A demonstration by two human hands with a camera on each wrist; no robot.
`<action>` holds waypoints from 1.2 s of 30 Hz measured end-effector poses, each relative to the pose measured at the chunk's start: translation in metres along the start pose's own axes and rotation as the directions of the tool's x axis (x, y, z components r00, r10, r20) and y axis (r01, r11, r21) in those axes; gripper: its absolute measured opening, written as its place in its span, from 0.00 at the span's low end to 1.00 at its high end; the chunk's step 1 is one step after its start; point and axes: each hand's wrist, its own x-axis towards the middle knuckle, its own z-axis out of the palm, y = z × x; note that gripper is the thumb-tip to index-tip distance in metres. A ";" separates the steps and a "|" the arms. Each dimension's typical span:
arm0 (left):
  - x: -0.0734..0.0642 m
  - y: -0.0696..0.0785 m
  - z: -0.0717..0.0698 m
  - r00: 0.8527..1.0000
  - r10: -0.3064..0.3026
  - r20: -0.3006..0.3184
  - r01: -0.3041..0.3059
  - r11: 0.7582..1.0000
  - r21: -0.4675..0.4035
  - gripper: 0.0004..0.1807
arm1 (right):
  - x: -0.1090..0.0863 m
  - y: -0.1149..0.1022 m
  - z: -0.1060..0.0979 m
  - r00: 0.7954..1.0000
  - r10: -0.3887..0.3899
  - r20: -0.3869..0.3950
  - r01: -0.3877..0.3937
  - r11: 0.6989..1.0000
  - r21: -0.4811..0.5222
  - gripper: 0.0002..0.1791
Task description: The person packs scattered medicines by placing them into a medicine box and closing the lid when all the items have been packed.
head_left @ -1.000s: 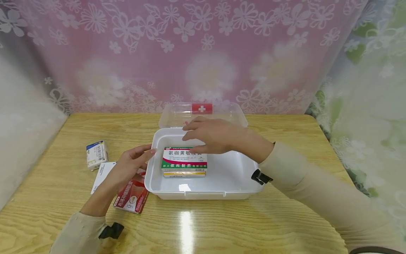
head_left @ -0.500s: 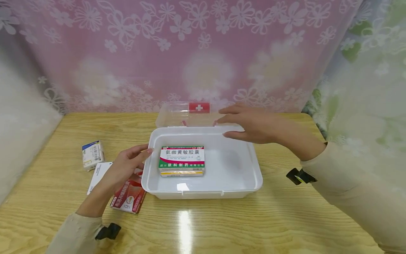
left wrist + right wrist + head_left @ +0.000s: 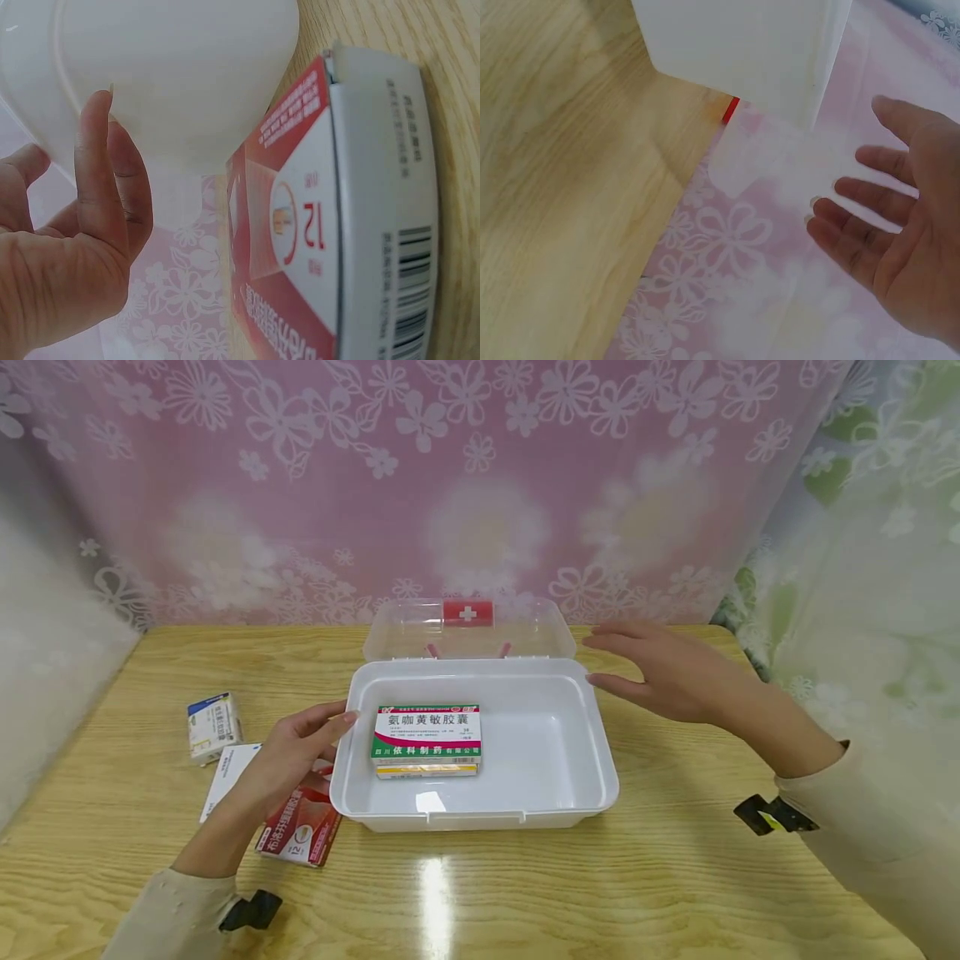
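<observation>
A white plastic first-aid box (image 3: 525,735) stands with its clear lid (image 3: 405,627) folded back. Inside, toward the left, a green-and-white medicine carton (image 3: 427,731) lies on top of another carton (image 3: 427,771). My left hand (image 3: 292,760) holds the box's left side, its thumb at the rim and its fingers against the outer wall. Under that hand, a red-and-white medicine carton (image 3: 289,225) lies on the table. My right hand (image 3: 667,668) hovers at the box's back right corner, fingers extended and holding nothing; in the right wrist view its palm shows.
To the left on the wooden table (image 3: 675,860) lie a small white-and-blue carton (image 3: 213,728) and a flat white carton (image 3: 227,777), partly hidden by my left forearm. A pink floral curtain (image 3: 480,510) hangs behind the table's back edge.
My right hand has come out from above the green-and-white carton and moved right, beyond the box's right side. The left hand stays at the left rim. The cartons stay put.
</observation>
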 end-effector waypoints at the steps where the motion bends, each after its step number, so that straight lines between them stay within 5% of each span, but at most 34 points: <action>1: 0.000 0.000 0.000 1.000 0.000 0.002 0.000 1.000 0.001 0.35 | -0.003 0.001 0.001 1.000 0.030 -0.001 -0.030 0.999 0.022 0.30; 7: -0.001 0.000 0.000 1.000 0.002 0.010 -0.002 1.000 -0.003 0.36 | -0.017 0.005 0.009 0.984 0.171 0.050 -0.178 0.959 0.219 0.34; 17: -0.002 0.001 0.000 1.000 0.003 0.002 -0.003 1.000 0.000 0.36 | -0.031 0.001 0.043 0.972 0.219 0.089 -0.234 0.841 0.488 0.32; 23: -0.001 0.001 0.001 1.000 -0.005 0.000 0.005 1.000 -0.004 0.35 | -0.035 -0.004 0.056 0.973 0.196 0.125 -0.223 0.631 0.743 0.29; 27: -0.001 0.000 0.002 1.000 -0.005 0.003 0.005 1.000 -0.006 0.36 | -0.039 -0.010 0.058 0.964 0.204 0.172 -0.254 0.510 0.822 0.31; 32: 0.000 0.000 0.001 1.000 -0.002 0.001 0.002 1.000 -0.003 0.36 | -0.041 -0.014 0.060 0.955 0.197 0.223 -0.288 0.417 0.862 0.32; 36: 0.000 -0.001 0.001 1.000 0.004 -0.001 -0.004 1.000 -0.006 0.35 | -0.042 -0.016 0.063 0.950 0.188 0.248 -0.303 0.379 0.874 0.32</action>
